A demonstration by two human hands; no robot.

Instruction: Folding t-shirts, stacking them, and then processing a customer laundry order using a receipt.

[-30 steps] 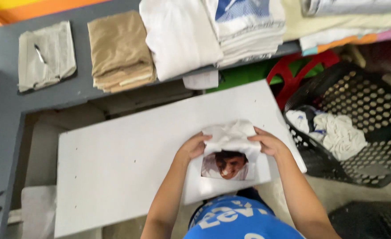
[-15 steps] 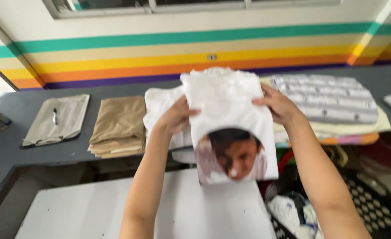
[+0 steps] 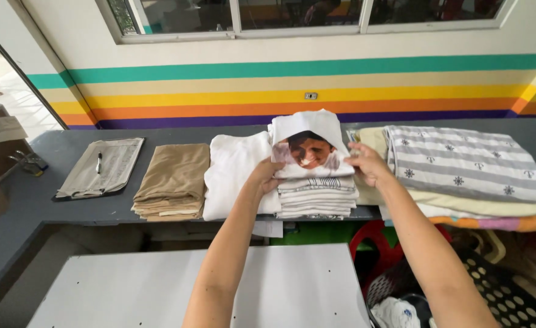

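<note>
Left hand (image 3: 267,173) and right hand (image 3: 365,163), fingers closed on its side edges, steady the folded white printed T-shirt (image 3: 309,146) atop the far white stack of folded shirts (image 3: 316,197), keeping it square

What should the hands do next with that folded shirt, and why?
Probably let go and slide both hands away. The folded white shirt already lies on top of the stack of folded shirts on the grey counter, with the left hand and right hand at its two sides.

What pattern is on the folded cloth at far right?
Grey and white stripes with small dark motifs, head view.
</note>
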